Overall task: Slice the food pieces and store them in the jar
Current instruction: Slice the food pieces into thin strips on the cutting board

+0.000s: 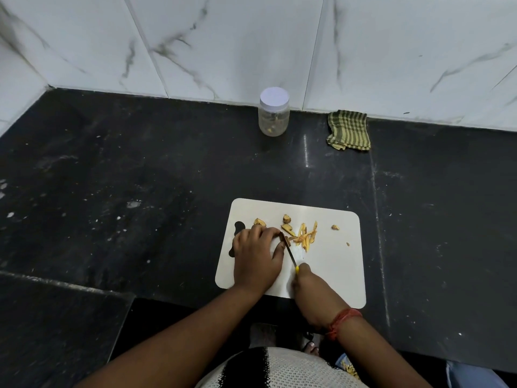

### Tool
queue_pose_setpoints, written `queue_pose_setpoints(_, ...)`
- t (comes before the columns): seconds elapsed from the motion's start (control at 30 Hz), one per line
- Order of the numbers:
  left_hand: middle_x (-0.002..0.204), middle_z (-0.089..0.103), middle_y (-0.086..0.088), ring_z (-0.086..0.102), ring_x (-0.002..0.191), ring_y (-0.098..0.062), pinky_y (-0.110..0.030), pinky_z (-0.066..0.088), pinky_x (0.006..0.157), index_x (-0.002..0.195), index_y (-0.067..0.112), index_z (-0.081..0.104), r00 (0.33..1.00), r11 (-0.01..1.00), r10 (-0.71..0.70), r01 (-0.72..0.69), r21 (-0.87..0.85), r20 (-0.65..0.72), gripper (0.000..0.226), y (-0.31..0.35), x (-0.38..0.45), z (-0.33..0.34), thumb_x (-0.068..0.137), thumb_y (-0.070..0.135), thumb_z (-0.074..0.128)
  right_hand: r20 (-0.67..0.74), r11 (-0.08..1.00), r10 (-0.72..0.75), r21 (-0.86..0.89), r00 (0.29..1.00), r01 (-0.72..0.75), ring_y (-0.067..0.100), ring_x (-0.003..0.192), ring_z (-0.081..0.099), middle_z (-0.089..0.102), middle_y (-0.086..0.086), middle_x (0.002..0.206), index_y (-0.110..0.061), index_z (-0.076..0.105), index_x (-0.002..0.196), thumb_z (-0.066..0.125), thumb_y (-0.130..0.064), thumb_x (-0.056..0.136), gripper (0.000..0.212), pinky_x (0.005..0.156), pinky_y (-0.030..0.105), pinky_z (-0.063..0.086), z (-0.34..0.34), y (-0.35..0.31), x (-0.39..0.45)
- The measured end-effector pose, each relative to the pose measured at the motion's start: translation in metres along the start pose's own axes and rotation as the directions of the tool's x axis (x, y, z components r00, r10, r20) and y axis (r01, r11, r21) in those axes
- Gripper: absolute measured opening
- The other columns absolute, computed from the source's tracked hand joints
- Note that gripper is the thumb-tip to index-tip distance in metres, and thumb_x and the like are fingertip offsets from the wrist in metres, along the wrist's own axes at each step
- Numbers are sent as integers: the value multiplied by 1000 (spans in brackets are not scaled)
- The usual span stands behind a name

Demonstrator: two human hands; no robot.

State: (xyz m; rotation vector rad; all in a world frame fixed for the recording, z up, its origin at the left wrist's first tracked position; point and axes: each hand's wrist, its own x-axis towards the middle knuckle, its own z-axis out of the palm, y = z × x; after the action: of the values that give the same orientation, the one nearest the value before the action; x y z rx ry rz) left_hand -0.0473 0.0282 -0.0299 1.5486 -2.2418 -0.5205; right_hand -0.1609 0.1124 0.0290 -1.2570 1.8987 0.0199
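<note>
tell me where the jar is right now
In the head view the jar, lid on, stands at the back of the black counter against the marble wall, left of the striped cloth and beyond the cutting board.

Green striped cloth [349, 131], crumpled, on black stone counter [140, 177] against the white marble-tiled wall [223, 43] (grey veining). Counter surface speckled with pale flecks.

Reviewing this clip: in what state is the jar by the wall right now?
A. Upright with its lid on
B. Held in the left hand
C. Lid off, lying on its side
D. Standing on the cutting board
A: the jar stands upright on the black counter near the tiled wall, its white lid on.
</note>
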Motion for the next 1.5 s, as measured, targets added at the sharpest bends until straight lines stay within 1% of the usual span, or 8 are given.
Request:
queue_pose_setpoints(0.13,108,58,8,50,102,-18,-39,36,101,110,33,61,1000,1000,8,-8,13,6,25,1,-1,0,90,44,53,-18,999,-32,21,999,33,28,99,61,41,-3,77,-8,41,119,37,-11,99,22,57,14,29,1,6,-3)
queue_pose_setpoints(0.23,108,58,7,51,102,-19,-39,37,100,110,32,61,1000,1000,11,-11,17,-1,25,1,0,0,89,43,53,-44,997,-74,-17,996,73,6,66,47,36,-7,71,-12,38,111,36,-7,97,15,48,15,25,1,5,-1)
queue_pose_setpoints(0.33,107,58,6,51,101,-19,-40,38,99,109,30,61,1000,1000,3,-3,21,-6,26,2,0,-1,88,42,53,-89,996,-89,-4,992,89,6,52,36,39,-4,66,-11,32,97,36,1,93,13,43,21,24,2,5,0)
queue_pose_setpoints(0.57,106,58,7,51,101,-19,-41,38,100,108,31,62,1000,1000,-2,2,7,-16,24,2,-1,-1,88,43,56,-82,994,-106,11,991,107,9,55,42,41,-5,67,-13,31,98,35,-2,95,12,44,20,26,3,8,-3)
queue_pose_setpoints(0.7,107,58,7,51,102,-19,-40,37,100,109,31,62,1000,1000,6,-6,13,-12,25,2,0,0,89,44,52,-31,999,-40,29,999,41,27,92,59,55,9,95,-12,39,114,37,-10,99,16,51,14,26,1,2,0)
queue_pose_setpoints(0.9,108,61,8,50,104,-19,-40,35,101,108,29,65,999,997,-37,36,-64,-10,19,2,1,0,93,36,55,-96,996,-86,15,992,88,8,53,39,41,-4,66,-10,34,94,37,-1,95,10,44,22,26,6,10,5)
queue_pose_setpoints(1.4,97,61,5,53,95,-20,-43,37,98,95,28,62,988,993,-121,121,-6,-96,7,16,9,7,93,31,57,-48,990,-139,5,989,139,13,54,41,46,1,71,-9,39,98,37,-2,96,7,50,28,32,4,8,5)
queue_pose_setpoints(1.5,98,60,4,52,95,-20,-43,36,97,96,27,62,989,994,-105,107,11,-100,7,16,8,6,94,32,56,-11,978,-205,21,979,205,9,53,40,44,0,71,-23,36,83,37,-14,100,18,50,27,36,1,6,2)
